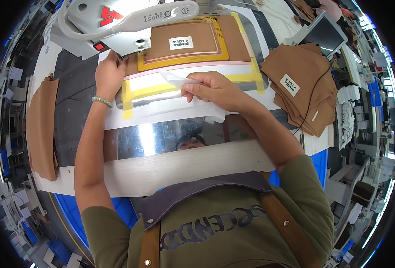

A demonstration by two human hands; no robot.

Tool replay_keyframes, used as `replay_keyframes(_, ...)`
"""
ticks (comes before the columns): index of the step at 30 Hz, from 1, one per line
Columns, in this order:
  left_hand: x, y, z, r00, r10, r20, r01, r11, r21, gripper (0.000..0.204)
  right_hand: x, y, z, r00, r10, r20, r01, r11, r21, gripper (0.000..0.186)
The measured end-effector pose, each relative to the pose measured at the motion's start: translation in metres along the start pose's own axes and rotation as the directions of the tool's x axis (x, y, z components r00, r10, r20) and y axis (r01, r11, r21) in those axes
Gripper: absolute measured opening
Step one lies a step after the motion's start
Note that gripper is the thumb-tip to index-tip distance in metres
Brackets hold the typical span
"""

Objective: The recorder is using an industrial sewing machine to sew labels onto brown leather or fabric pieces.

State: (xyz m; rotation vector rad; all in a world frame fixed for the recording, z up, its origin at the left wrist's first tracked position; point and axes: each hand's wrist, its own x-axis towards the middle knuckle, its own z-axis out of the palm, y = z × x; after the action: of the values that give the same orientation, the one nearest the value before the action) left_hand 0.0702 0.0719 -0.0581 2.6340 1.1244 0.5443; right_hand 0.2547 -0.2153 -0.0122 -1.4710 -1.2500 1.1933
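My right hand point(215, 90) pinches a thin, translucent white strip point(173, 79) between thumb and fingers, above the near side of a yellow-taped template point(150, 93). A brown fabric panel point(240, 33) with a white label point(181, 43) lies on the template, under a yellow frame point(226, 49). At the panel's near left corner, beside a white sewing machine head point(132, 38), is my left hand point(110, 73). Its fingers are bent together; their tips are partly hidden, and I cannot make out what they hold.
A pile of brown panels point(304, 67) lies on the right, crossed by a black cable. More folded brown pieces point(43, 129) rest at the left edge. A shiny metal plate point(161, 138) spans the near side. A screen point(325, 35) stands at the back right.
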Motion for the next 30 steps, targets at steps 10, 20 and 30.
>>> replay_keyframes(10, 0.002, -0.113, -0.04, 0.957, -0.29, -0.002, 0.213, 0.709, -0.672, 0.025, 0.004, -0.002, 0.006, 0.999, 0.04, 0.002, -0.04, 0.999, 0.009, 0.035)
replay_keyframes(20, -0.246, -0.172, -0.22, 0.805, -0.387, -0.45, 0.09, 0.829, -0.552, 0.044, -0.022, -0.012, -0.049, 0.996, -0.021, -0.087, 0.021, 1.0, -0.007, 0.024)
replay_keyframes(30, -0.623, -0.252, -0.168, 0.342, -0.94, -0.01, 0.424, 0.164, -0.891, 0.062, -0.02, -0.001, -0.091, 0.981, -0.017, -0.191, 0.058, 0.976, 0.208, 0.022)
